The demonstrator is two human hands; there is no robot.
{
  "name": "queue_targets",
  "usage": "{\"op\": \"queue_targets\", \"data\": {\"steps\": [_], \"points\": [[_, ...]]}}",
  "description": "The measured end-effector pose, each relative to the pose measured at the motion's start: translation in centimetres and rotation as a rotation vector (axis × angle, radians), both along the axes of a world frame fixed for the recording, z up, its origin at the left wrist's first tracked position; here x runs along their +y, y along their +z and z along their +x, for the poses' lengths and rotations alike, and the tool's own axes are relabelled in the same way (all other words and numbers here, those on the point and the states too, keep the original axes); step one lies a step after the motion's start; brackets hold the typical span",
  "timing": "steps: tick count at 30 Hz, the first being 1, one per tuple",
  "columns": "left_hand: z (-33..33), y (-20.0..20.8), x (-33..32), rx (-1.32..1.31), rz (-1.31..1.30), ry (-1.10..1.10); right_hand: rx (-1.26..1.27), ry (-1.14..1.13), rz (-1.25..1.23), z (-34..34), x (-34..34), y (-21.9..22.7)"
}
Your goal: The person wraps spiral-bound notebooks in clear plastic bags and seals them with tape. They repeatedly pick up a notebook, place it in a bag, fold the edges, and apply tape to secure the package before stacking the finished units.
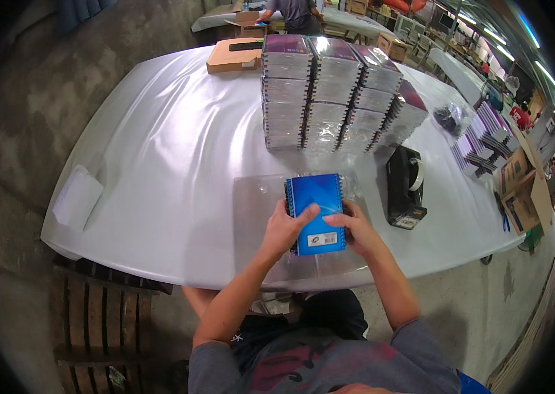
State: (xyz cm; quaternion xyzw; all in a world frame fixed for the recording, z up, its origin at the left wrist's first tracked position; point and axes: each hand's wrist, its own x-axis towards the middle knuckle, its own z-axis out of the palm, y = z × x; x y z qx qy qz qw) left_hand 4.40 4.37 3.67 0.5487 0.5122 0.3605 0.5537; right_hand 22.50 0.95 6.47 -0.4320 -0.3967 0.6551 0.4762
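Observation:
A stack of blue spiral notebooks [315, 194], its top cover bearing a white label near the lower edge, is between my hands above the near middle of the table. My left hand [285, 226] grips its left side, thumb lying across the cover. On the opposite side, my right hand [356, 226] closes round the coil-bound edge, its thumb also on the cover. Beneath the notebooks a clear plastic sheet or bag [254, 217] lies flat on the table. How many notebooks are in the stack cannot be made out.
Tall piles of plastic-wrapped spiral notebooks [326, 79] stand ahead. A black tape dispenser [403, 187] sits to the right, a folded white sheet [78, 197] at far left. An open cardboard box [233, 58] lies behind; more notebooks [484, 141] and cartons [519, 187] line the right edge. Another person [294, 14] works beyond.

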Motion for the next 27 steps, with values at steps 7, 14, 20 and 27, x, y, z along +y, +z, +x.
{"op": "queue_targets", "data": {"steps": [7, 14, 20, 27], "points": [[-3.6, -2.5, -2.5, 0.934, 0.32, 0.081, -0.035, 0.037, -0.273, 0.6, 2.2, -3.1], [-4.1, -4.7, -4.0, 1.045, 0.352, 0.102, -0.05, 0.128, -0.339, 1.1, 2.6, -3.9], [-3.6, -4.9, -4.3, 1.064, 0.339, 0.125, -0.022, 0.15, -0.327, 1.2, 2.5, -4.1], [-3.0, -4.6, -4.3, 1.137, 0.339, 0.108, -0.041, 0.128, -0.319, 1.1, 2.5, -3.6]]}}
